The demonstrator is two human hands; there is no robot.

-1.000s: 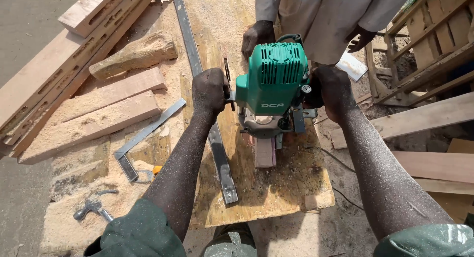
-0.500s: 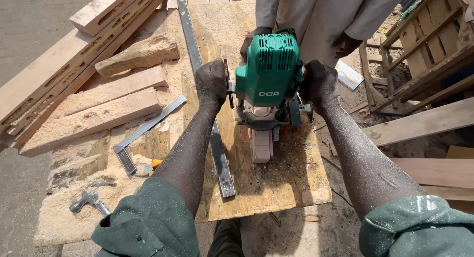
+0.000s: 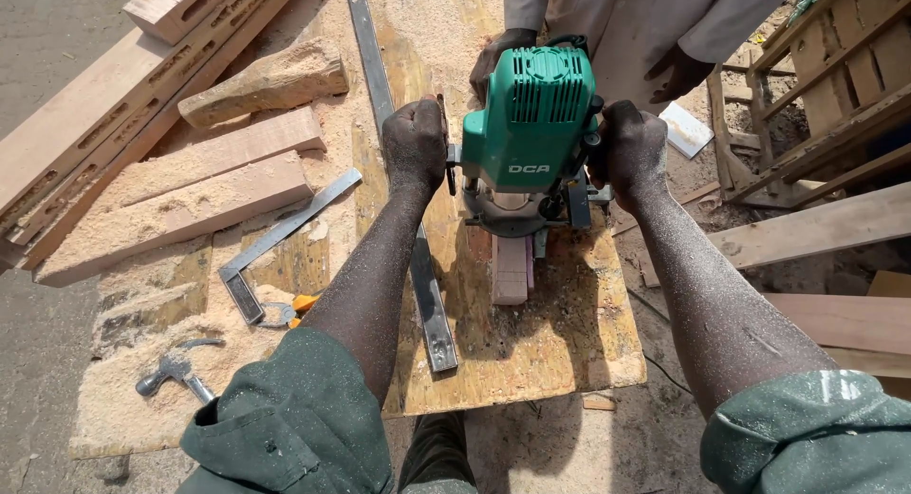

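While both fists clench its side handles, the green router [image 3: 529, 124] stands upright on a narrow wooden strip [image 3: 511, 269] that lies along the middle of a plywood board [image 3: 560, 347] dusted with sawdust. The left hand [image 3: 415, 145] is closed tight around the handle on the router's left side, and the right hand [image 3: 630, 148] is closed the same way around the handle on its right; both forearms are speckled with fine dust and end in green sleeves. The strip pokes out from under the router's base toward the person.

Just left of the router, a long flat metal bar [image 3: 429, 304] runs down the board, passing under the left wrist. Beyond the router, a co-worker in light clothing stands close, one dark-gloved hand [image 3: 495, 59] resting just behind the machine's top.

Farther left, thick timber blocks [image 3: 180, 209] lie side by side in the sawdust, with slotted planks [image 3: 114, 114] stacked beyond them. A metal try square [image 3: 275, 242] lies near the blocks, orange-handled pliers [image 3: 289, 311] beside its short arm, and a claw hammer [image 3: 176, 372] sits nearer the person. To the right, loose boards [image 3: 807, 230] and a slatted wooden frame [image 3: 835, 76] stand well apart from the work.
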